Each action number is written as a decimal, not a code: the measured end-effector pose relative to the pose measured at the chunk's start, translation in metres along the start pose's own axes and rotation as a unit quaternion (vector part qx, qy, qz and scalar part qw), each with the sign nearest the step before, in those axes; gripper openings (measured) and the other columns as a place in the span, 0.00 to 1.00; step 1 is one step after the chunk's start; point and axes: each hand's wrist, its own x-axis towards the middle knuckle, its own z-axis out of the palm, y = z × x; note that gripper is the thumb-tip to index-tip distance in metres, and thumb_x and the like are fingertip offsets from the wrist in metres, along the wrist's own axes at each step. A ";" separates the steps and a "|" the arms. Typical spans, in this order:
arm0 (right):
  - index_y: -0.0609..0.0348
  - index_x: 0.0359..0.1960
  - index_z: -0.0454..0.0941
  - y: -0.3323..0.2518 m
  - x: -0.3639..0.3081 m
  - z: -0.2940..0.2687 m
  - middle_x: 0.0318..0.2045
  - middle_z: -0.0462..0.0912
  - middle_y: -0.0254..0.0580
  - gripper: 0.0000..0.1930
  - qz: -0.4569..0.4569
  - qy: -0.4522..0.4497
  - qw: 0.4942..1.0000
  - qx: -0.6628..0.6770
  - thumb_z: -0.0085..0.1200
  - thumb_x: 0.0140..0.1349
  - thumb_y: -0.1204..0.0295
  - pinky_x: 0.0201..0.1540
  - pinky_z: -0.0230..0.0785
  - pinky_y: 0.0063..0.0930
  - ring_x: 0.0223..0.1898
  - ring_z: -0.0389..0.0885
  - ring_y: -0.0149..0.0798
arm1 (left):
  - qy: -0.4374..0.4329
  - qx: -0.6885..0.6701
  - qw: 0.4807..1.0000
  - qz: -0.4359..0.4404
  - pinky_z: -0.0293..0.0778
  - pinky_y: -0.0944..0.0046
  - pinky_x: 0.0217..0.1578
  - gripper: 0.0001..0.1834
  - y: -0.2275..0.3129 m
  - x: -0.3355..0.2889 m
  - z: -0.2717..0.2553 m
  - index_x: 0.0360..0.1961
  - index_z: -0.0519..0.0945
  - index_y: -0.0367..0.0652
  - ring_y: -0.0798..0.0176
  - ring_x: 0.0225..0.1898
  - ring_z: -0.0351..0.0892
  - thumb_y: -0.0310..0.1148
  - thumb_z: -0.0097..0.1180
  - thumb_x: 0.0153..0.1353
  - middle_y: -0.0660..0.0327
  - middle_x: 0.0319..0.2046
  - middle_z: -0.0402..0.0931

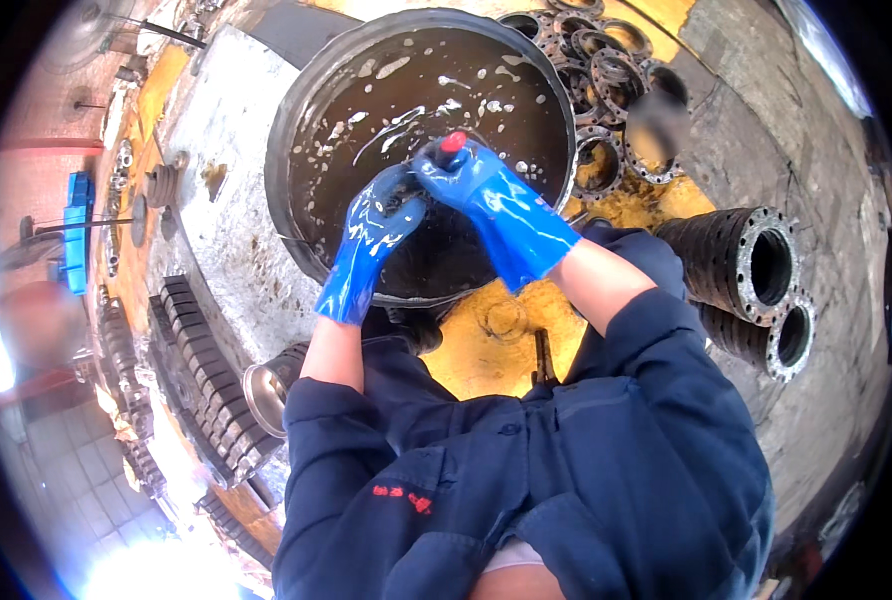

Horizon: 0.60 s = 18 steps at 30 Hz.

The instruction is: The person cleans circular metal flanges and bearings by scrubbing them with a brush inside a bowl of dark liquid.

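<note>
Both my hands wear wet blue rubber gloves and meet over a large round black tub [278, 160] of murky brown liquid with patches of foam. My right hand [466, 180] is closed around a handle whose red end [453, 142] sticks up past the fist; the rest of this tool is hidden. Just beside it, lower and to the left, my left hand [384, 212] is closed, its fingers curled around something dark. That dark thing lies mostly behind the gloves, and I cannot make out its kind.
Loose dark flange rings [616, 85] lie in a heap beyond the tub, to the right. Stacks of flanges [731, 255] rest on their sides at right. Ridged dark metal parts [211, 375] and a shiny round metal piece [264, 398] are at left. Yellow board [496, 340] lies below.
</note>
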 end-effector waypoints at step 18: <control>0.50 0.44 0.88 -0.035 -0.009 -0.003 0.34 0.89 0.46 0.16 -0.001 -0.078 0.997 0.011 0.58 0.67 0.53 0.47 0.77 0.37 0.38 0.87 0.41 | 0.071 0.059 0.995 -0.044 0.79 0.58 0.57 0.13 -0.038 0.003 -0.004 0.51 0.88 0.39 0.54 0.52 0.87 0.31 0.64 0.68 0.51 0.50 0.88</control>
